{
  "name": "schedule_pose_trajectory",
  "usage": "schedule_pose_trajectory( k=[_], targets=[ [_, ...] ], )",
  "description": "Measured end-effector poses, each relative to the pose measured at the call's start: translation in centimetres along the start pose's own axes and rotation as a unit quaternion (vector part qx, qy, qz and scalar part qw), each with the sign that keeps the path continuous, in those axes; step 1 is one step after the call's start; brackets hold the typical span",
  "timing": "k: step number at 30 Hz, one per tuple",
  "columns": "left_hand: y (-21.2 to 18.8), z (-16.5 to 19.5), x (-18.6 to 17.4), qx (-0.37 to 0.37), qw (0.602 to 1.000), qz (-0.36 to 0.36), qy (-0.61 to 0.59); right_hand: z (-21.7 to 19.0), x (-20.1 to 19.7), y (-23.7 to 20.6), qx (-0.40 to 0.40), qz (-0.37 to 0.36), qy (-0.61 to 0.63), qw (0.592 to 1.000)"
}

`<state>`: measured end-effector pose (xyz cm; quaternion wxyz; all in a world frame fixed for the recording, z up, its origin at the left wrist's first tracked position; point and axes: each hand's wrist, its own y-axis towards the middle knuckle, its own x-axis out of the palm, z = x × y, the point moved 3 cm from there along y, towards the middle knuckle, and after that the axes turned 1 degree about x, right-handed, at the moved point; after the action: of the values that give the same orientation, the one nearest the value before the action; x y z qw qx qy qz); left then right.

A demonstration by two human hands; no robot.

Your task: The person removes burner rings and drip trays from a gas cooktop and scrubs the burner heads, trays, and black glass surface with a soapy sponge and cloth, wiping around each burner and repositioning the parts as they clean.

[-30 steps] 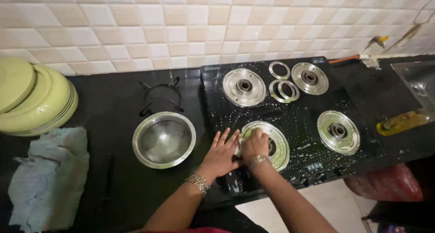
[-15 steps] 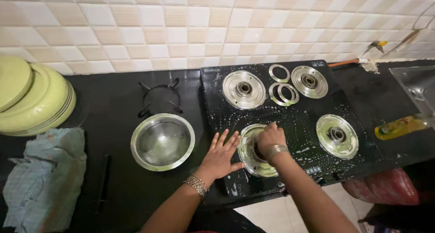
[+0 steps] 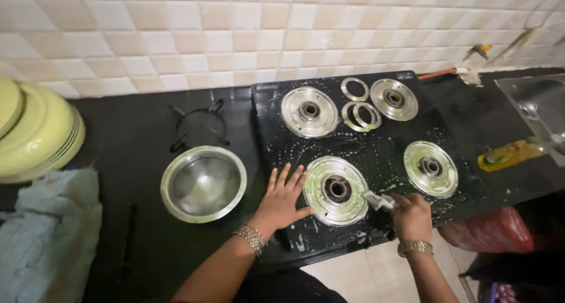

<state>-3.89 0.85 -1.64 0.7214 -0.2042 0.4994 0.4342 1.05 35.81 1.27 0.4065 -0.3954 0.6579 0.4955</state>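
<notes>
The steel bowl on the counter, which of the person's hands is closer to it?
Left. The left hand lies flat on the stove top just right of the steel bowl; the right hand is farther right, past the front burner plate, holding a scrubber.

Open glass between burner plates point(image 3: 336, 190); steel bowl point(image 3: 203, 184) probably crowds the left.

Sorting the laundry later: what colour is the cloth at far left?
Pale blue-green crumpled cloth, seen in the head view.
</notes>
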Motion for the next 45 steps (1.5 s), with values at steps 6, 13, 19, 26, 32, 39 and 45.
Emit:
schedule_pose_trajectory(
  k=[6,13,19,26,32,39,45],
  targets=[
    [-0.2,2.5,-0.5,-0.04,0.999,-0.006,0.005,-4.4,0.0,-2.8,-0.058,0.016,0.126,0.99],
    [-0.4,3.9,-0.5,-0.063,0.998,-0.003,0.03,-9.3,2.3,-6.1,-0.133,0.008,0.114,0.985],
    [-0.3,4.0,-0.4,-0.046,0.998,0.015,0.042,-8.2,4.7,-4.1,0.025,-0.043,0.154,0.987],
    [-0.1,3.6,0.0,-0.052,0.998,-0.005,0.017,-10.4,4.2,-5.1,-0.033,0.068,0.168,0.983],
    [0.1,3.6,0.1,-0.037,0.999,-0.001,0.025,-10.2,4.5,-4.8,0.144,-0.018,0.205,0.968],
    [0.1,3.7,-0.1,-0.045,0.998,-0.046,0.026,-10.1,3.6,-4.1,0.04,0.097,0.178,0.978],
    [0.4,3.4,0.2,-0.028,0.999,-0.014,0.04,-11.0,4.3,-5.4,0.064,0.029,0.171,0.983]
  ],
)
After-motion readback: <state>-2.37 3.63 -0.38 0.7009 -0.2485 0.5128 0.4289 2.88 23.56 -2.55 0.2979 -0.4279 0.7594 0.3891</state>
